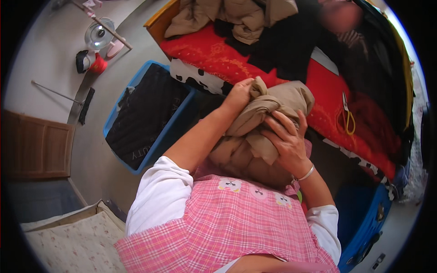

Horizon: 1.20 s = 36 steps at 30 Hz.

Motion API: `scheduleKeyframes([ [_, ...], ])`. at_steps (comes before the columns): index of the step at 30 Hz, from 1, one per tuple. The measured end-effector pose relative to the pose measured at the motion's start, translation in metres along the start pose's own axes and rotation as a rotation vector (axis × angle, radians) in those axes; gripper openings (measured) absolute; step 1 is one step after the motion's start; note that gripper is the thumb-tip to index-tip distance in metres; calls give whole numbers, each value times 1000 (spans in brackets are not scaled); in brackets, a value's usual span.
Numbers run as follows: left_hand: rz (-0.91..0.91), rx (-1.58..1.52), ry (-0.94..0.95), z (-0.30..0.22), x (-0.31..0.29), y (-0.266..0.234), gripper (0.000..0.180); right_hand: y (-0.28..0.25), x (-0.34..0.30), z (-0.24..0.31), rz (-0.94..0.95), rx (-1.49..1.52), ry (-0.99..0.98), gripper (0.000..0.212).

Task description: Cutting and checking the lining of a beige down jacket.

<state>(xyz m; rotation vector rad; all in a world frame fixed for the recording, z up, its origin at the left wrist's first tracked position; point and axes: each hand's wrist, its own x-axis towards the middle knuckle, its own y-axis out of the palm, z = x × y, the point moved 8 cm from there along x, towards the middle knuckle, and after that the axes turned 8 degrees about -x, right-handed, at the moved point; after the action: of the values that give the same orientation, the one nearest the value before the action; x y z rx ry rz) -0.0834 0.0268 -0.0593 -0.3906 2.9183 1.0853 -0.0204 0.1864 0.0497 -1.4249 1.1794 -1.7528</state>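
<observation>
A bunched tan garment [291, 93] lies against my front, over the near edge of the red bedding, with part of it twisted into a thick fold. At its upper left, my left hand [240, 97] pinches a bit of the cloth with the fingers closed. Lower on the right side, my right hand [289, 143] grips the same garment, its bent fingers pressed into the folds. Because the cloth is so crumpled, I cannot tell which kind of garment it is.
Red bedding [200, 48] holds more tan clothes [246, 18], dark cloth [291, 43] and yellow-handled scissors [347, 116]. A blue bin [150, 159] with a black padded garment [145, 109] stands left. Another blue bin [371, 218] is right. A blurred person is beyond the bedding.
</observation>
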Motion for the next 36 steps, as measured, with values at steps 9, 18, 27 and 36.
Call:
scheduleKeyframes([
  [9,-40,-415,-233,9,12,8,20,-7,-1,10,28,460,-102,28],
  [18,-578,108,87,-54,73,-111,28,-22,-9,44,79,1123,-264,39],
  [27,-859,392,356,-179,49,-224,33,-43,-28,48,186,1377,-256,53],
  [36,-924,1139,131,-113,-19,-307,32,23,-76,15,150,1809,287,53],
])
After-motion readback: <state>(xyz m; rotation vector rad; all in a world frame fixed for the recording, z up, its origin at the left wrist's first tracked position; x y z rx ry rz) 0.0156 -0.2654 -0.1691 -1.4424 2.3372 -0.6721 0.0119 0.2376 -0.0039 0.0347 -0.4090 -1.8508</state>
